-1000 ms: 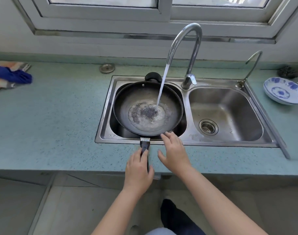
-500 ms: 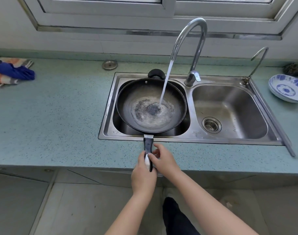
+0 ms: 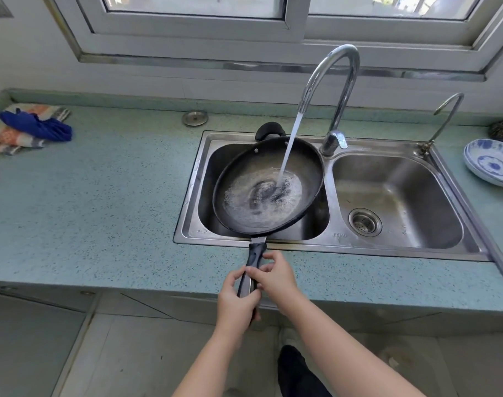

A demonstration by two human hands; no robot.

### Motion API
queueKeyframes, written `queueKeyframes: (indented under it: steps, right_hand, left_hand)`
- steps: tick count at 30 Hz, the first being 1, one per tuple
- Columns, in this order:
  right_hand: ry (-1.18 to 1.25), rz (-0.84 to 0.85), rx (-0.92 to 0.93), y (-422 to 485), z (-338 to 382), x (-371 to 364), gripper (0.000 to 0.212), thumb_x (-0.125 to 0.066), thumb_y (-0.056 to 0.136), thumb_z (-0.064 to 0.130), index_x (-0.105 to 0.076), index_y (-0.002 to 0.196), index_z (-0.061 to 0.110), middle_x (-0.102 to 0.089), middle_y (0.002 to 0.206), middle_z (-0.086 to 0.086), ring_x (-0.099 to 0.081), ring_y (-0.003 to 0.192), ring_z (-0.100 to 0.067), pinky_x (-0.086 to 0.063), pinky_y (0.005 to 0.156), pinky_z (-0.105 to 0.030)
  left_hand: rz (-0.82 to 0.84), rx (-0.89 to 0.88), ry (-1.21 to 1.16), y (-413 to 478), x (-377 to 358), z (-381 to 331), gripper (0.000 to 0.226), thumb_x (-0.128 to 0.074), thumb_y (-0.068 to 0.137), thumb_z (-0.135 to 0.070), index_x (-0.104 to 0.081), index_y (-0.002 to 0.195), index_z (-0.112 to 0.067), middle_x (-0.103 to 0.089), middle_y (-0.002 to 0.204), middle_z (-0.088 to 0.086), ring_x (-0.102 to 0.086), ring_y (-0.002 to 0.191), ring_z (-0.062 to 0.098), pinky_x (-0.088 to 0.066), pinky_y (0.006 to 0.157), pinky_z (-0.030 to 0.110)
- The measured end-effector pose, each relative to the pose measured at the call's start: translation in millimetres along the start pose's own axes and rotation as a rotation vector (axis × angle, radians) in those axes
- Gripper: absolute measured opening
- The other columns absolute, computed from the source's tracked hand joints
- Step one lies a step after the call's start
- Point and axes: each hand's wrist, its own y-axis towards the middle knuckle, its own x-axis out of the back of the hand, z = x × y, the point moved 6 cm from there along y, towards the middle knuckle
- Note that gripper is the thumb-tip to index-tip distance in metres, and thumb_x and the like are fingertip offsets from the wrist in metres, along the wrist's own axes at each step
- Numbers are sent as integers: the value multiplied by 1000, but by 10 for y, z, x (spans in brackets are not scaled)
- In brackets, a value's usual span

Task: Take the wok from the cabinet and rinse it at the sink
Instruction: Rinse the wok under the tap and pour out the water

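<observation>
A black wok (image 3: 244, 164) sits tilted in the left basin of the steel double sink (image 3: 334, 241), its left side lower. Water runs from the tall curved tap (image 3: 334, 73) into the wok and pools foaming inside it. The long dark handle (image 3: 255, 255) sticks out over the counter edge toward me. My left hand (image 3: 234, 302) grips the near end of the handle. My right hand (image 3: 274, 275) is closed on the same handle just ahead of the left, fingers wrapped over its top.
A blue-and-white dish (image 3: 492, 161) rests on the counter right of the sink, beside a small second tap (image 3: 445, 116). Folded cloths (image 3: 29, 127) lie at the far left. A round metal cap (image 3: 195, 118) sits behind the sink. The right basin has a drain strainer (image 3: 365, 222).
My right hand left the wok's rim and took hold of the handle beside my left hand. The wok has tilted and the pooled water has spread and swirled.
</observation>
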Motion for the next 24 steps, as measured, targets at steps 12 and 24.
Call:
queueKeyframes:
  steps: [12,24]
  right_hand:
    - [16,-19,-35,-83,-6,86,43,-67,80,14,-47,118,10,-56,87,-6,-57,77,-16,-49,68,-28]
    - [449,134,-160,-158,-86,263,27,-49,89,-2,-56,114,8,-66,86,-15,-64,67,-23,-54,61,-30]
  left_hand:
    - [-21,-44,10,-89,-107,14,40,-67,75,1,-58,100,-30,-65,61,-5,-44,32,10,-40,33,21]
    - [22,-38,224,-210,-446,-98,50,-67,76,-17,-44,111,-44,-62,78,-7,-61,49,10,-46,35,22]
